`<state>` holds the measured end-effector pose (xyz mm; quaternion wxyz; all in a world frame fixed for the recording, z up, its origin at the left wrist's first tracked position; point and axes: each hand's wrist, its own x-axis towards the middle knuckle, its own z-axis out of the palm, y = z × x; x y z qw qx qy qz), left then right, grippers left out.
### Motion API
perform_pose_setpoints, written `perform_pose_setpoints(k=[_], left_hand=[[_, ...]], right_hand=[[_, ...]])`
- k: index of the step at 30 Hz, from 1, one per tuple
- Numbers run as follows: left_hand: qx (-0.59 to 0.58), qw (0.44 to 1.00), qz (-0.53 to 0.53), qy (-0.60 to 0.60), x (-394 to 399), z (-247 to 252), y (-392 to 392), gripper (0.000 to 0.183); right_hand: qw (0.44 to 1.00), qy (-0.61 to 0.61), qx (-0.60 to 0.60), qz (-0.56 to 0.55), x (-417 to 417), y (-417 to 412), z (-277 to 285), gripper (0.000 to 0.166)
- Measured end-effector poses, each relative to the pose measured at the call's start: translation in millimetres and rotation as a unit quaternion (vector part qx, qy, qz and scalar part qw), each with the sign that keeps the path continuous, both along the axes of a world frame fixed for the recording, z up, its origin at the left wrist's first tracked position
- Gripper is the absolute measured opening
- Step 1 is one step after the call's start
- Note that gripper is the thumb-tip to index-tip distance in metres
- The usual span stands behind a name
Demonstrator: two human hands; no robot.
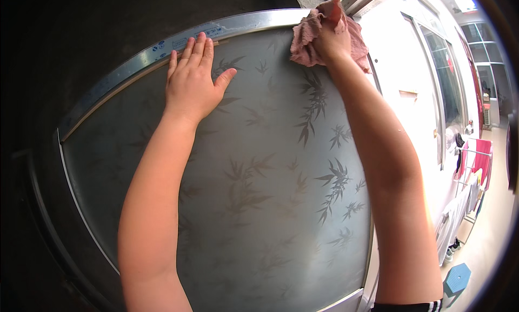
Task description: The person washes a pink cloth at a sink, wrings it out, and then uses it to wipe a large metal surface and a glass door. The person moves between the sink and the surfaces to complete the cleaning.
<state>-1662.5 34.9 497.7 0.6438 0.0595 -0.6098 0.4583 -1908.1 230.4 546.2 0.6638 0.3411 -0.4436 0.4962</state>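
A frosted glass panel (263, 141) with a bamboo-leaf pattern fills the middle of the view. Along its top runs a metal frame rail (134, 60) bearing blue printed film. My left hand (194, 72) lies spread near the panel's upper edge, its fingertips on the rail and nothing in its grasp. At the upper right corner, my right hand (334, 42) presses a crumpled pink cloth (306, 40) against the glass and frame. Folds of the cloth hide most of the right fingers and that corner.
To the right, beyond the panel's edge, is a white wall with a window (440, 76). Farther along stand a drying rack (472, 218) hung with laundry and a blue hexagonal stool (459, 276). The left side is dark, with a curved edge faintly visible.
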Motion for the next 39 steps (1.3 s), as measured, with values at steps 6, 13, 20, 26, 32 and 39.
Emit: perform_pose_setpoints(k=[6,13,20,26,32,39], left_hand=[[-0.020,1.000,0.002,-0.008,5.5,1.5,-6.8,0.069],[-0.013,1.000,-0.001,0.001,1.4,-1.7,-10.0,0.069],[-0.016,1.000,0.003,0.009,-0.9,2.4,0.1,0.073],[0.001,1.000,0.006,-0.003,-1.8,0.0,-14.0,0.072],[0.025,0.999,0.021,-0.016,8.3,6.6,-15.9,0.070],[0.274,0.836,-0.464,-0.104,-8.1,4.2,19.9,0.063]], right_hand=[[0.968,0.197,0.096,-0.123,59.1,-62.6,-4.1,0.025],[0.973,0.030,0.015,-0.227,-33.5,15.3,-8.9,0.031],[0.991,-0.074,0.069,-0.085,-50.2,54.0,9.6,0.043],[0.956,-0.279,0.095,-0.011,-17.0,37.0,-183.3,0.067],[0.932,-0.162,0.220,-0.237,14.6,7.5,-264.8,0.071],[0.981,0.138,0.123,0.057,87.8,-74.7,-145.3,0.036]])
